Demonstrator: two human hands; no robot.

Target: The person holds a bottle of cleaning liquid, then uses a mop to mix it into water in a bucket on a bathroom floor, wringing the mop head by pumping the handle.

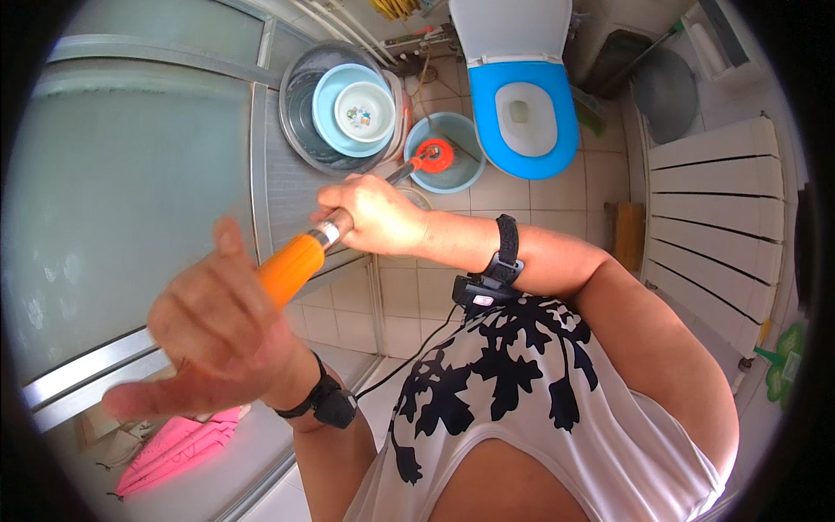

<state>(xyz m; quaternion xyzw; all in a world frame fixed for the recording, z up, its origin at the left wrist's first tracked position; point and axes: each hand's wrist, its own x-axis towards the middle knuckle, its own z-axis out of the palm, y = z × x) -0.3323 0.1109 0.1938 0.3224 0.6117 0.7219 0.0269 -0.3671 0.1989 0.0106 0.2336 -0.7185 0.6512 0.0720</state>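
Observation:
My right hand (381, 218) is closed around the metal shaft (341, 223) of a long-handled tool. Its orange grip (292, 269) runs into my left hand (215, 326), whose fingers curl over the grip's end. The left thumb sticks out to the left and one finger points upward; this hand is blurred. At the far end of the pole, a round orange-red head (438, 156) is inside a light blue basin (478, 171) on the tiled floor. I cannot tell whether the head touches the basin's bottom.
A toilet (562, 153) with a blue seat and raised lid stands beside the basin. Stacked basins (290, 140) sit to its left. Frosted glass panels (143, 189) line the left, above a folded pink umbrella (179, 450). A white slatted radiator (714, 209) stands right.

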